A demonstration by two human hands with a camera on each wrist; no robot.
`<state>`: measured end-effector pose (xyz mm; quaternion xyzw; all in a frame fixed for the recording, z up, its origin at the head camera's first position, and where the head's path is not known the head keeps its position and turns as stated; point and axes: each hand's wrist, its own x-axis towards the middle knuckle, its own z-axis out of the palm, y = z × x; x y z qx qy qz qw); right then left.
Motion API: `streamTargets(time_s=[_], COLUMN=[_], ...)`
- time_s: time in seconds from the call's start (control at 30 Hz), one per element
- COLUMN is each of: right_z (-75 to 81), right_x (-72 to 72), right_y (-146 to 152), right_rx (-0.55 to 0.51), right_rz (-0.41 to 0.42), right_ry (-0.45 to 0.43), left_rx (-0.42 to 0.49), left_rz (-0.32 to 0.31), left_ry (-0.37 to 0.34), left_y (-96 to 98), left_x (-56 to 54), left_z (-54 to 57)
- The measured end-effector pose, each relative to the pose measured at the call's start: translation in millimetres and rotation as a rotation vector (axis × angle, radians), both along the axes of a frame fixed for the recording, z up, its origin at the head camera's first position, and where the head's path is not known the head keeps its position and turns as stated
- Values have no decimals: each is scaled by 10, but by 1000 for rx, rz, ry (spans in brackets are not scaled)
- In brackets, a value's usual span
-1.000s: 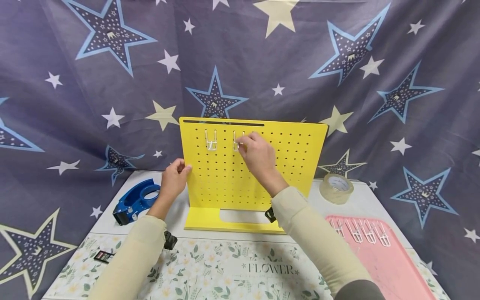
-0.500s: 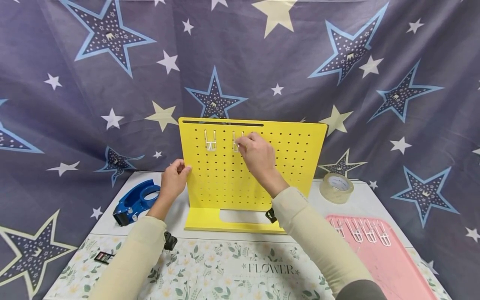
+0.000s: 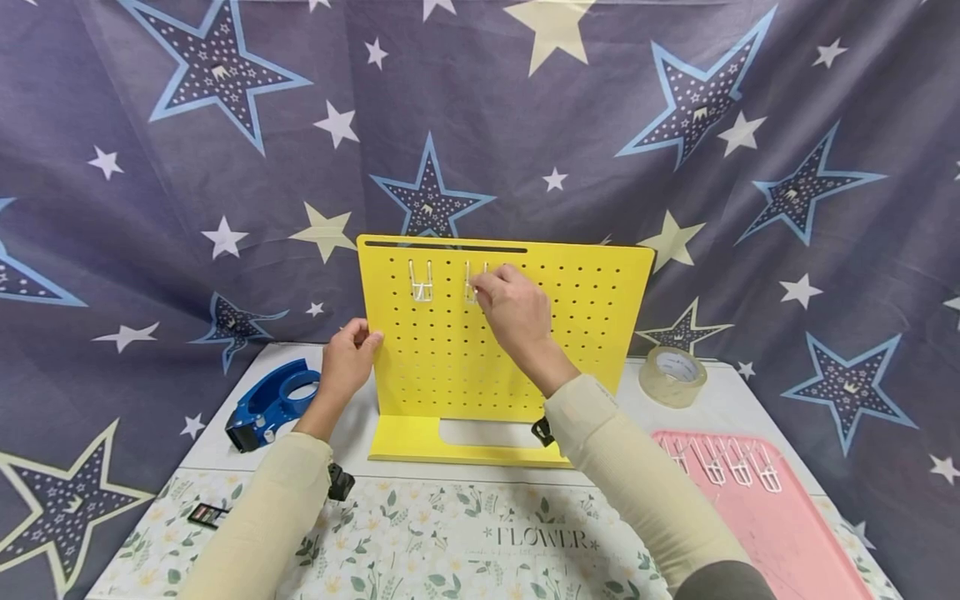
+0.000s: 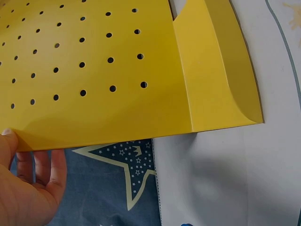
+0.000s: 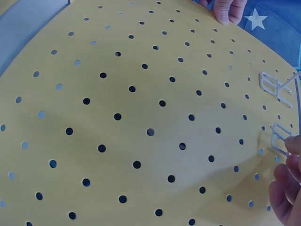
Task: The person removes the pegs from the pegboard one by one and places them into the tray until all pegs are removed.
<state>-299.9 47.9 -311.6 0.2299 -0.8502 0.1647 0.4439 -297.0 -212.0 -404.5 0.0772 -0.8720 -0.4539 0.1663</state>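
A yellow pegboard (image 3: 450,358) stands upright on its base in the head view. My left hand (image 3: 351,358) grips its left edge, thumb on the front and fingers curled behind, as the left wrist view shows at the board's edge (image 4: 101,136). My right hand (image 3: 517,312) pinches a white wire pegboard hook (image 3: 468,287) against the board's upper part, partly covering it. In the right wrist view, my fingertips are at that hook (image 5: 279,136). A second white hook (image 3: 422,282) hangs on the board to its left.
On the right lies a pink tray (image 3: 780,542) with several white hooks (image 3: 741,471) along its far end. Behind it sits a roll of clear tape (image 3: 672,379). A blue tape dispenser (image 3: 262,408) lies left of the board, and a small dark card (image 3: 207,515) lies nearer.
The right fingertips have shifted slightly left and now cover the hook's prong, which showed beside them a second ago. The left hand keeps its place on the board's edge.
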Motion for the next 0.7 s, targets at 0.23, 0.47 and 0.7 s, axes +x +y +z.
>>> streamTargets(time_s=[0.23,0.47,0.7], right_z=[-1,-63,-110], right_x=[62,153,257], right_y=[72,251,506], right_rx=[-11,8,15], right_rz=[65,96,96], right_ry=[37,49,-6], left_rx=[3,1,2], left_rz=[-1,1,1], left_ry=[2,-1,-13], left_y=[1,9,10], left_x=[-7,-7,0], left_z=[-3,5,24])
